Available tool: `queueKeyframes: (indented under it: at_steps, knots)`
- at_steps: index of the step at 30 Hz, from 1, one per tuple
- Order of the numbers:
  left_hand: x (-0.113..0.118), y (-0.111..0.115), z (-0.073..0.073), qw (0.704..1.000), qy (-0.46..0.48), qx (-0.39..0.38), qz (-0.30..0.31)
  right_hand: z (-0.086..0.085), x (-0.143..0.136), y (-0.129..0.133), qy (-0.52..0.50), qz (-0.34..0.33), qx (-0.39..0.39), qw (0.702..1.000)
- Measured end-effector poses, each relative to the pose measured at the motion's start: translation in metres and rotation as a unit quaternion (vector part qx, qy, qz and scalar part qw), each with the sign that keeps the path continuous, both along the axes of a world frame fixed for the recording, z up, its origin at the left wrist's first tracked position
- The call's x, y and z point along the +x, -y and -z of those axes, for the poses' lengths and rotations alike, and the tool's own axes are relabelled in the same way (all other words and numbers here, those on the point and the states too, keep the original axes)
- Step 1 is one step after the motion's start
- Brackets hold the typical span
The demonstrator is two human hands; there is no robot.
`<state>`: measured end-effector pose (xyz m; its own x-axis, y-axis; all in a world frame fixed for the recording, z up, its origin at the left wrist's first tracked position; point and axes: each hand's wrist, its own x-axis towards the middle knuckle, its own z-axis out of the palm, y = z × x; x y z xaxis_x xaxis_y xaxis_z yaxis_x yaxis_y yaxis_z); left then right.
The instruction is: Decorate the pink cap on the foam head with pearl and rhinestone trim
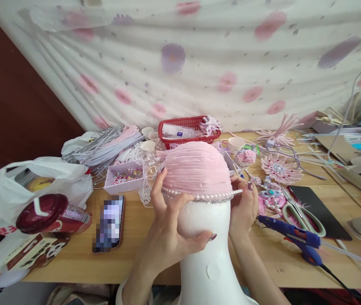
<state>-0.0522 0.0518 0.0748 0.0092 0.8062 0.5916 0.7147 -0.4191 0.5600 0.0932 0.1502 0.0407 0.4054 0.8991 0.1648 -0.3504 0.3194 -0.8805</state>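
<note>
A white foam mannequin head point(210, 220) stands in front of me, wearing a pink cap of fuzzy strips point(196, 167). Along the cap's lower edge runs a white pearl bead strand point(210, 198), with a silvery trim just beneath it. My left hand point(172, 228) rests against the left side of the head, fingers spread and thumb out; one fingertip touches the strand. At the right side, my right hand point(244, 207) has its fingers curled near the strand's end, which sticks out past the cap. Part of its grip is hidden behind the head.
Right of the head lie a blue glue gun point(290, 235), scissors point(301, 212) and a pink flower piece point(280, 168). A red basket point(164, 137) stands behind. On the left are a phone point(112, 224), a lidded cup point(53, 214), a box of gems point(125, 186) and a plastic bag point(78, 178).
</note>
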Motion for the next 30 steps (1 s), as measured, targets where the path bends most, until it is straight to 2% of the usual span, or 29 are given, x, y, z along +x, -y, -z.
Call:
queueKeyframes:
  at_steps: [7,18,25,30]
  knots:
    - [-0.004,0.001,-0.006,1.0,-0.026,-0.003,0.005,0.003,-0.002,0.003,-0.012,-0.019,0.006,1.0]
    - [-0.011,0.001,-0.001,0.998,-0.052,0.035,-0.013,0.015,0.0,0.009,0.005,-0.074,0.038,0.997]
    - [-0.01,-0.007,-0.01,0.998,-0.002,0.057,-0.015,0.022,0.003,0.01,0.045,-0.078,0.073,0.993]
    - [-0.004,-0.009,-0.015,0.997,-0.029,0.063,-0.036,0.021,0.001,0.014,0.015,-0.072,0.115,0.991]
